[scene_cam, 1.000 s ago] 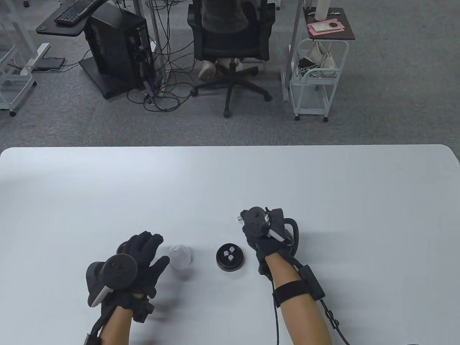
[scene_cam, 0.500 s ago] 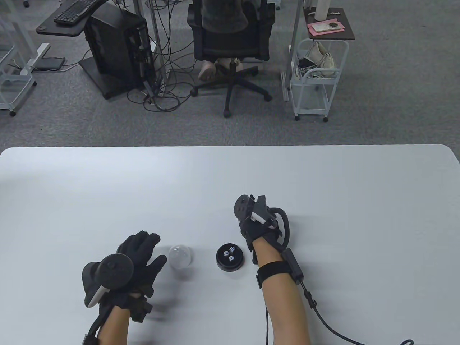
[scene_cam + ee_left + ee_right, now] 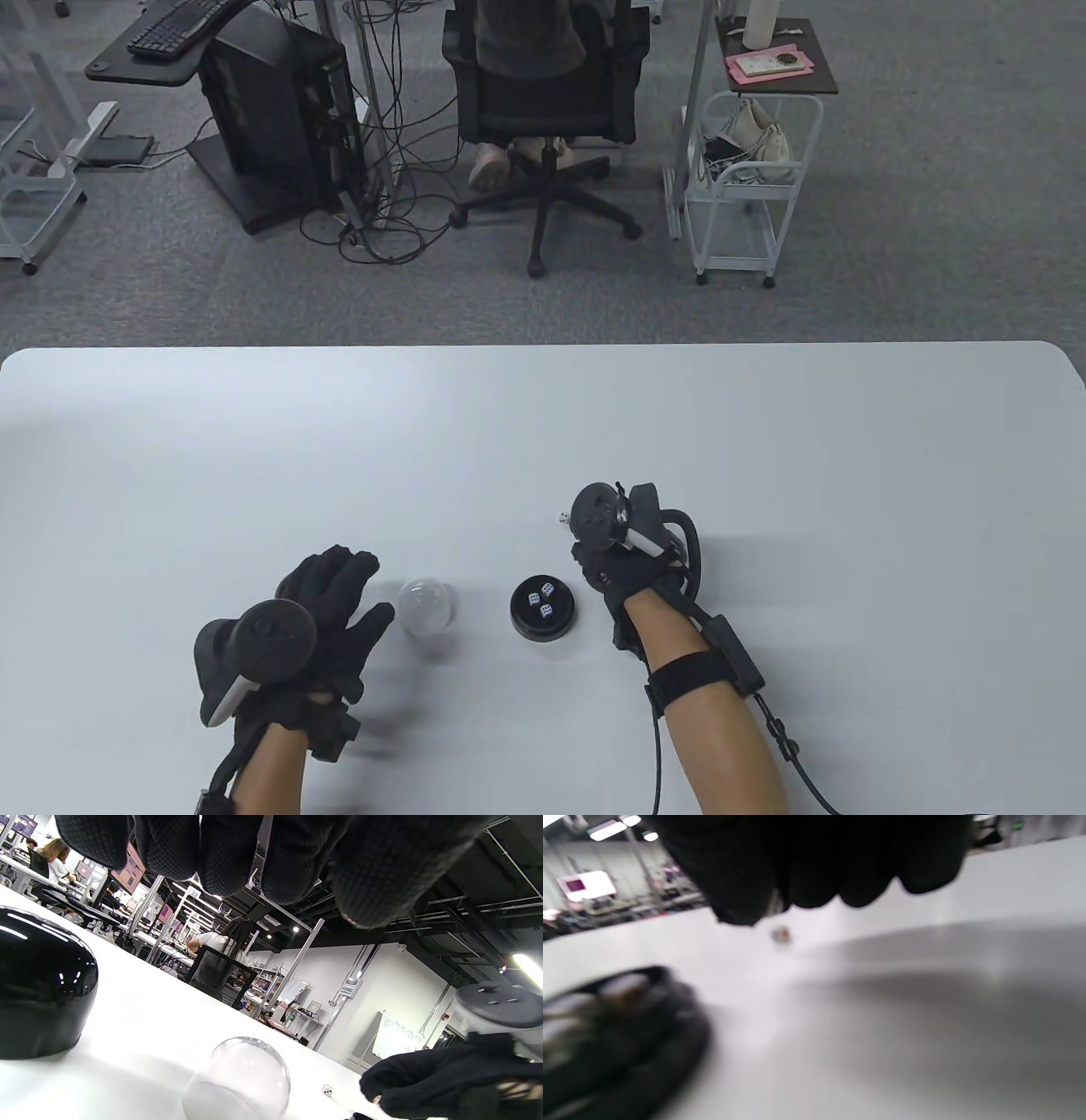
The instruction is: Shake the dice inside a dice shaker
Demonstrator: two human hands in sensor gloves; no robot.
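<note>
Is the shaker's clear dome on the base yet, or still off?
Off. The clear dome stands on the table left of the black base, apart from it; three dice lie uncovered in the base.

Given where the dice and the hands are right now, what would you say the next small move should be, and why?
Probably the right hand should pinch the loose die lying on the table just past its fingers and drop it into the black base, which already holds three dice. The clear dome still stands apart beside the open left hand, so capping and shaking come afterwards.
</note>
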